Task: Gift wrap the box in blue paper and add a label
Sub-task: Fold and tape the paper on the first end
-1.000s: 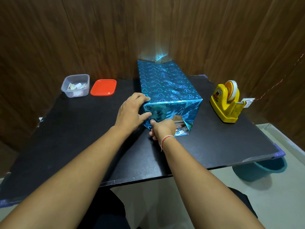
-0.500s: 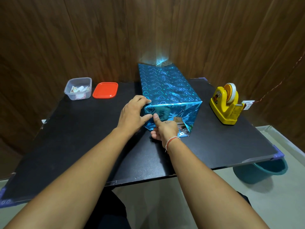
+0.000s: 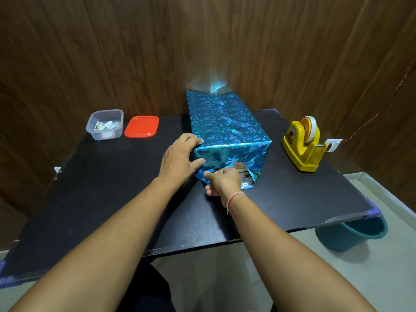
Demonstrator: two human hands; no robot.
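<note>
Dim room, one bright glare on foil

The blue paper [image 3: 225,124] flares and throws a pale reflection on the wooden wall [image 3: 209,79]; the black counter [image 3: 101,188] stays dull; wide-angle bending warps the edges, forearms slightly soft.

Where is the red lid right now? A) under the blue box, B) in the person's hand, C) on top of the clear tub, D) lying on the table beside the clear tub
D: the red lid lies flat on the black table, just right of the open clear tub, and neither hand touches it.
</note>
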